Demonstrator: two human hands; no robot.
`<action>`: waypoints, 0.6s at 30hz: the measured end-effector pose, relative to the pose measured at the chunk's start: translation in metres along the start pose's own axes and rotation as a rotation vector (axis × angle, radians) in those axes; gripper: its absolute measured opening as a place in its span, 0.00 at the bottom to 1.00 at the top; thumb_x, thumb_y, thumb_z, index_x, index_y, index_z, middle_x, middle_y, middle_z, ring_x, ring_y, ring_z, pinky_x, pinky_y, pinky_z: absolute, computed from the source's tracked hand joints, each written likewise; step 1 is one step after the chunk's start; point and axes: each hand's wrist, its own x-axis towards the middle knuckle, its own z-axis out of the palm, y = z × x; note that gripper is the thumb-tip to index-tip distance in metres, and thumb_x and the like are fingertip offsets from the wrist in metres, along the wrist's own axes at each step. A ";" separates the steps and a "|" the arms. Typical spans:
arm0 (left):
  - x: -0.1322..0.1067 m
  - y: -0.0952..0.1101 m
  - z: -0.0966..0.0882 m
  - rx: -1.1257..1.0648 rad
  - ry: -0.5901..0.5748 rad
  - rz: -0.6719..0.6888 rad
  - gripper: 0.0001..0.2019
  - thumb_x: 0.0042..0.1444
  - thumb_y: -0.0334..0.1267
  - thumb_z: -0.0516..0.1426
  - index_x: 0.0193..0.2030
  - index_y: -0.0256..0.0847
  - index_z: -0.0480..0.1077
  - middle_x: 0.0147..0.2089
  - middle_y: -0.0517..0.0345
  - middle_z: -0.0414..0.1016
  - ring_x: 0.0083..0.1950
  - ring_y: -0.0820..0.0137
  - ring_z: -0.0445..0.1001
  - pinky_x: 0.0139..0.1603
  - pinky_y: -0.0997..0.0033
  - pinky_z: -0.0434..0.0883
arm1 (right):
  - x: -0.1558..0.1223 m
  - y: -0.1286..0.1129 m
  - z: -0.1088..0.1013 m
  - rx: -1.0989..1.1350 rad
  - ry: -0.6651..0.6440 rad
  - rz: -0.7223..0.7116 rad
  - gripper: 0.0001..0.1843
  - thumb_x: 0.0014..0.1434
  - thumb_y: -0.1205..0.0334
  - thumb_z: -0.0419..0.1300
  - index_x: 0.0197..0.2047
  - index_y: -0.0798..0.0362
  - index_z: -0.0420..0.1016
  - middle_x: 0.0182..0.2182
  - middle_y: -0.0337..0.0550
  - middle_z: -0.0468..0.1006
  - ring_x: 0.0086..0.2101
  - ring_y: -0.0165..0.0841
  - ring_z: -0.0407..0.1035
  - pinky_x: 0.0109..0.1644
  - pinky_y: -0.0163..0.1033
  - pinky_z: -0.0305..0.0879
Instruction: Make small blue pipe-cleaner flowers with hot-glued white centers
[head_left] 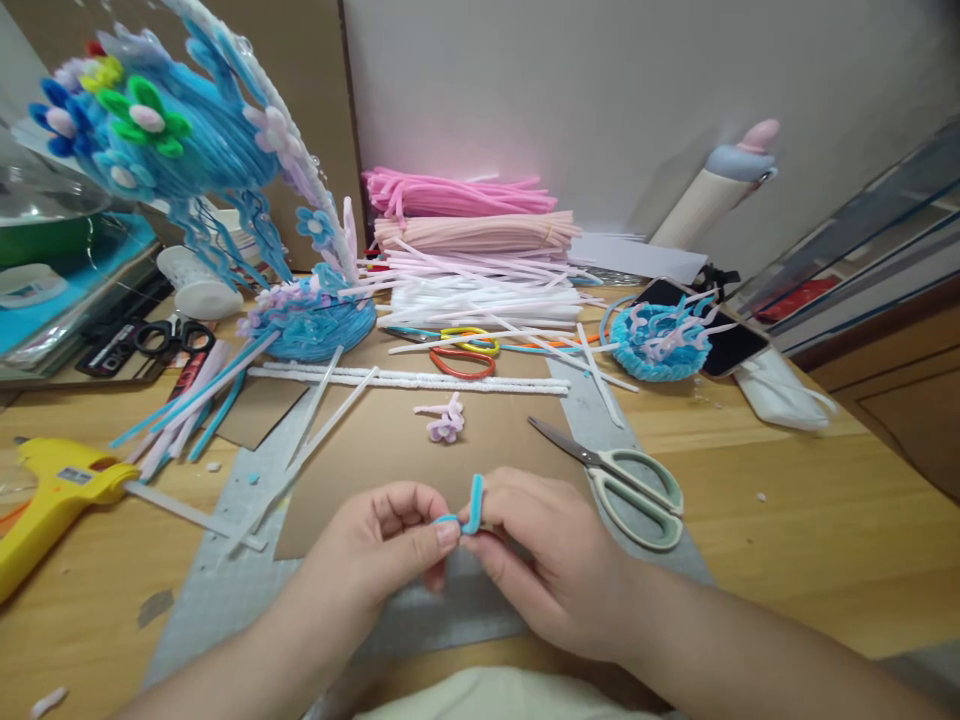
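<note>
A short blue pipe cleaner (pixel 475 503) is bent upward between my two hands. My left hand (pixel 390 545) pinches its left end between thumb and forefinger. Thumb and forefinger of my right hand (pixel 544 550) grip the same piece close by, with the bent end standing up beside the forefinger. Just beyond my hands, a small lilac pipe-cleaner flower (pixel 445 420) lies on the brown cardboard (pixel 352 470). Scissors with pale green handles (pixel 637 495) rest to the right of my right hand, blades pointing away to the left.
A yellow glue gun (pixel 60 500) lies at left. Bundles of pink and white pipe cleaners (pixel 472 232) are stacked by the wall. A blue flower-covered decoration (pixel 202 130) rises at upper left. A blue fluffy basket-like piece (pixel 660 340), a phone (pixel 731 345) and a bottle (pixel 705 195) stand or lie at right.
</note>
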 end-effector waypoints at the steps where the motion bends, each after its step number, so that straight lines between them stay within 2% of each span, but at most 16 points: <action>1: 0.000 0.000 0.000 -0.010 -0.015 -0.011 0.12 0.42 0.42 0.66 0.26 0.36 0.71 0.20 0.63 0.69 0.22 0.77 0.64 0.27 0.77 0.62 | 0.001 0.000 -0.001 -0.075 -0.023 -0.011 0.08 0.63 0.67 0.49 0.33 0.55 0.66 0.27 0.42 0.69 0.29 0.31 0.60 0.33 0.36 0.57; 5: 0.000 -0.001 0.000 -0.044 -0.092 -0.052 0.12 0.44 0.42 0.65 0.27 0.35 0.72 0.23 0.61 0.70 0.24 0.76 0.66 0.29 0.76 0.63 | 0.002 0.002 -0.001 -0.249 -0.115 -0.066 0.11 0.63 0.66 0.46 0.32 0.55 0.67 0.26 0.43 0.69 0.27 0.32 0.59 0.30 0.36 0.55; 7: 0.000 -0.001 0.000 -0.069 -0.151 -0.066 0.12 0.45 0.42 0.64 0.27 0.34 0.72 0.24 0.59 0.70 0.25 0.75 0.67 0.30 0.75 0.65 | 0.001 0.003 0.002 -0.161 -0.116 -0.070 0.12 0.62 0.67 0.46 0.29 0.54 0.66 0.25 0.41 0.68 0.26 0.30 0.58 0.30 0.36 0.54; 9: 0.001 -0.003 0.001 -0.061 -0.172 -0.059 0.13 0.45 0.44 0.65 0.27 0.35 0.71 0.23 0.60 0.70 0.25 0.75 0.67 0.31 0.75 0.65 | 0.000 0.003 0.008 0.028 -0.075 0.027 0.14 0.61 0.67 0.45 0.24 0.54 0.63 0.22 0.39 0.66 0.25 0.28 0.58 0.29 0.35 0.55; 11: 0.001 -0.004 0.002 0.002 -0.130 -0.001 0.13 0.44 0.44 0.65 0.27 0.36 0.70 0.22 0.61 0.69 0.24 0.75 0.67 0.29 0.75 0.64 | -0.002 0.001 0.015 0.265 0.007 0.234 0.16 0.60 0.65 0.47 0.21 0.53 0.60 0.20 0.36 0.63 0.23 0.26 0.56 0.28 0.33 0.54; 13: -0.001 -0.006 0.003 0.147 -0.052 0.148 0.10 0.47 0.43 0.63 0.27 0.39 0.70 0.23 0.62 0.70 0.26 0.73 0.68 0.30 0.75 0.65 | -0.002 -0.002 0.021 0.575 0.066 0.506 0.15 0.59 0.62 0.50 0.20 0.53 0.60 0.17 0.32 0.59 0.20 0.24 0.53 0.23 0.31 0.51; 16: -0.007 -0.007 0.003 0.507 0.041 0.536 0.03 0.54 0.33 0.58 0.29 0.42 0.71 0.30 0.58 0.74 0.34 0.69 0.71 0.36 0.72 0.67 | 0.000 -0.005 0.023 1.181 0.055 0.917 0.13 0.55 0.59 0.53 0.22 0.53 0.61 0.13 0.27 0.55 0.14 0.20 0.43 0.17 0.28 0.39; 18: -0.011 -0.008 0.002 0.701 0.085 0.768 0.08 0.54 0.27 0.55 0.33 0.44 0.73 0.35 0.56 0.77 0.37 0.68 0.72 0.41 0.71 0.66 | 0.001 -0.004 0.020 1.529 -0.070 1.141 0.11 0.53 0.61 0.54 0.22 0.53 0.59 0.12 0.25 0.54 0.12 0.18 0.38 0.15 0.26 0.34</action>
